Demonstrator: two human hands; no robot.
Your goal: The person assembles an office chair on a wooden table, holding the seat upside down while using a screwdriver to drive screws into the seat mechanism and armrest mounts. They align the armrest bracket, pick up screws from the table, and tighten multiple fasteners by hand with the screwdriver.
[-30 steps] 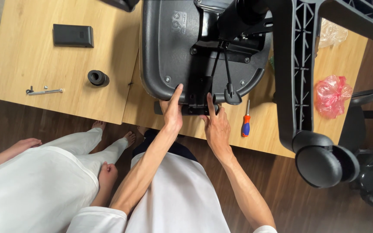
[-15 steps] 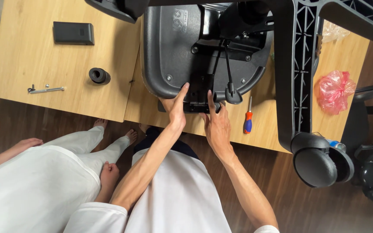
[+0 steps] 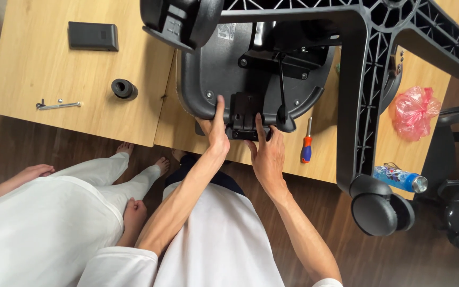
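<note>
Two light wooden tabletops (image 3: 54, 74) stand pushed together over a dark wood-plank floor (image 3: 38, 149), with a narrow seam between them. On the left top lie a flat black box (image 3: 93, 36), a short black cylinder (image 3: 124, 88) and a small metal key tool (image 3: 58, 105). Across the seam lies an overturned black chair seat (image 3: 224, 69), underside up, its star base (image 3: 367, 79) and castors (image 3: 381, 211) reaching toward the camera. Beside the seat's right edge lies a screwdriver (image 3: 306, 150) with a red and blue handle; farther right sit a crumpled pink plastic bag (image 3: 414, 111), contents not discernible, and a plastic bottle (image 3: 402, 179) lying on its side at the table's edge. The left hand (image 3: 216, 133) presses against the seat's near rim, fingers together and thumb up along the shell. The right hand (image 3: 266, 151) rests with its fingers reaching up onto the black bracket (image 3: 243, 114) at the seat's near edge, fingers slightly spread. Another person in white sits at left, bare feet (image 3: 144, 159) on the floor.
</note>
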